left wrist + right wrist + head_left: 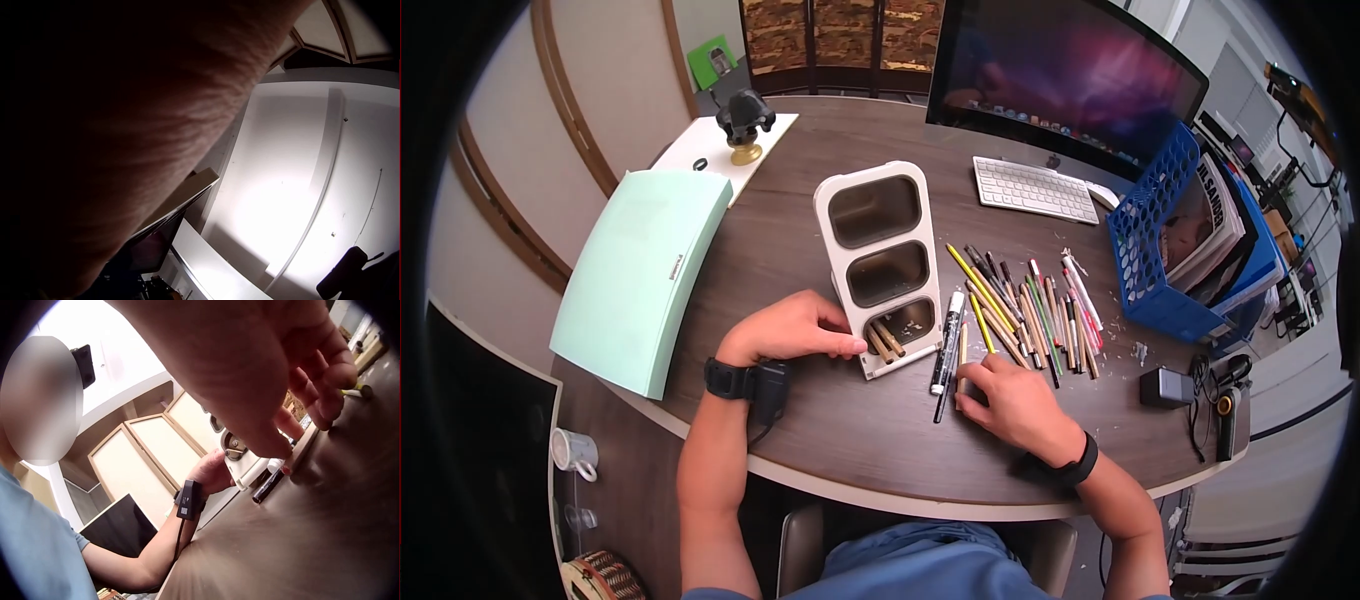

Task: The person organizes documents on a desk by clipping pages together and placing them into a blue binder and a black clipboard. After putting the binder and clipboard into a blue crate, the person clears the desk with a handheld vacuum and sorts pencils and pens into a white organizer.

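Observation:
A white organizer (905, 357) with three dark compartments leans upright on the desk, a few wooden pencils (887, 342) lying in its lowest compartment. My left hand (795, 328) grips its lower left side, thumb at the front edge and fingers partly hidden behind. To the right, my right hand (1015, 400) pinches a plain wooden pencil (304, 449) between thumb and fingers, low over the desk. Beside that hand lie a black-and-white marker (948, 340) and a thin black pen (941, 405). Many loose pencils (1032, 315) spread just beyond it. The left wrist view mostly shows skin and ceiling.
A keyboard (1035, 188) and monitor (1070, 80) stand behind the pencils. At right are a blue file holder (1135, 255) and a small dark box (1166, 388). A mint-green box file (635, 270) lies left, near a black holder on a gold base (745, 152).

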`<action>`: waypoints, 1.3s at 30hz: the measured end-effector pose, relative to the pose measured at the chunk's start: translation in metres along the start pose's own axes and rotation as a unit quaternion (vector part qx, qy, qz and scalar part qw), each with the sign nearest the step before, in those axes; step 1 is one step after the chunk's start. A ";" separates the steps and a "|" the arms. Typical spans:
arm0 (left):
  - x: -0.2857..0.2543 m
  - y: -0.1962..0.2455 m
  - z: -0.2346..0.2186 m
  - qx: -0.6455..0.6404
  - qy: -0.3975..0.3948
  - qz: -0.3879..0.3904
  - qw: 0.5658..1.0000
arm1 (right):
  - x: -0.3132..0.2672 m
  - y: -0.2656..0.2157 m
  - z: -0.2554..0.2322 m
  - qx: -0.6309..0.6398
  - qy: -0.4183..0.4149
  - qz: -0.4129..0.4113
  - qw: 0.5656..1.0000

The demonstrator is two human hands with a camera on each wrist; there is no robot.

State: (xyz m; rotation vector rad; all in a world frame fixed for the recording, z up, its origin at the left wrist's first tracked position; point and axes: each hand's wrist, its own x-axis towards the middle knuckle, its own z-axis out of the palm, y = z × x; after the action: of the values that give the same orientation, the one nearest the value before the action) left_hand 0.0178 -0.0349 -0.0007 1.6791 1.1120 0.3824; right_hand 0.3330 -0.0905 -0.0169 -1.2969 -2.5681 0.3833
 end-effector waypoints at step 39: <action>-0.002 0.004 0.001 -0.003 -0.006 -0.002 1.000 | 0.033 0.037 -0.047 0.076 0.066 0.108 0.989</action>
State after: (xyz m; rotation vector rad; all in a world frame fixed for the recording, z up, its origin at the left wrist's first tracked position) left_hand 0.0191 -0.0369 0.0029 1.6718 1.1056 0.3723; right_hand 0.3571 -0.0370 0.0174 -1.4928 -2.2502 0.5045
